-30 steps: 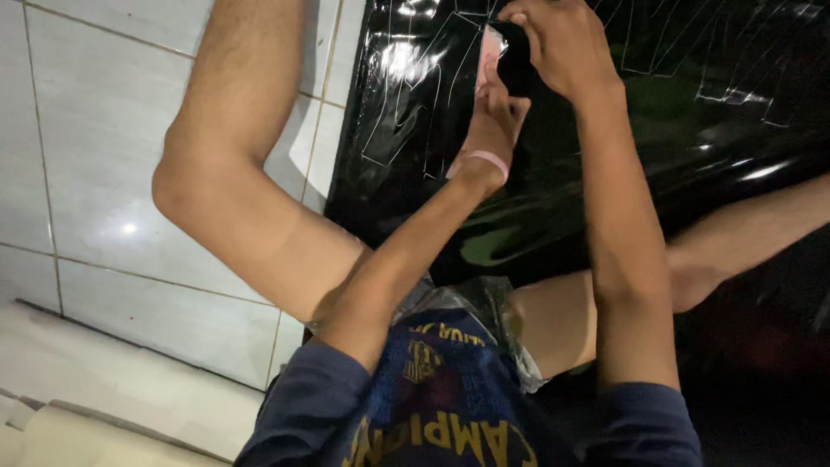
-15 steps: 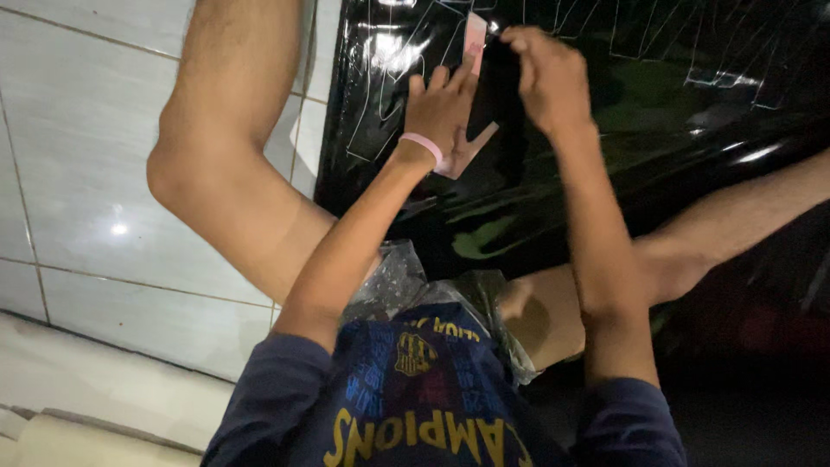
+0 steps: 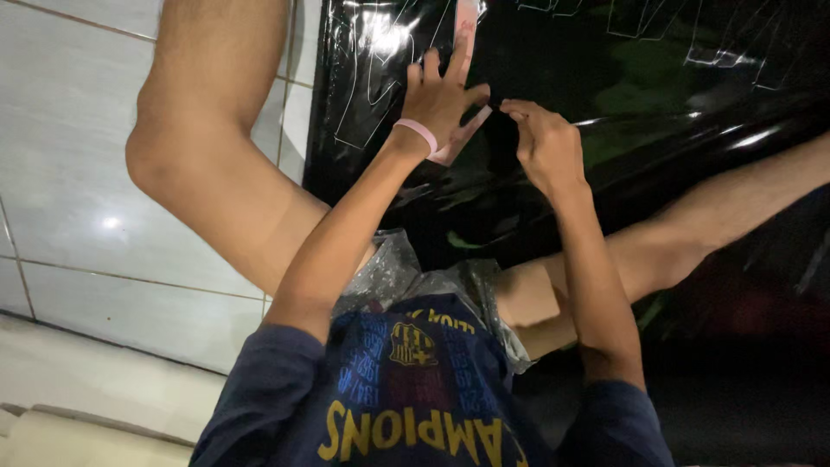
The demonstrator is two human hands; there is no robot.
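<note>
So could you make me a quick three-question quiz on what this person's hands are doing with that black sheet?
1. True or false: the left hand lies flat on the black sheet with a pink strip under its fingers.
2. Which wrist wears the pink band? A) left B) right C) neither
3. Fill in: the right hand pinches at the sheet with its ____ and forefinger.

Key
1. True: the left hand is spread on the sheet, over the strip.
2. A: left wrist.
3. Thumb; what it pinches is too small to tell.
</note>
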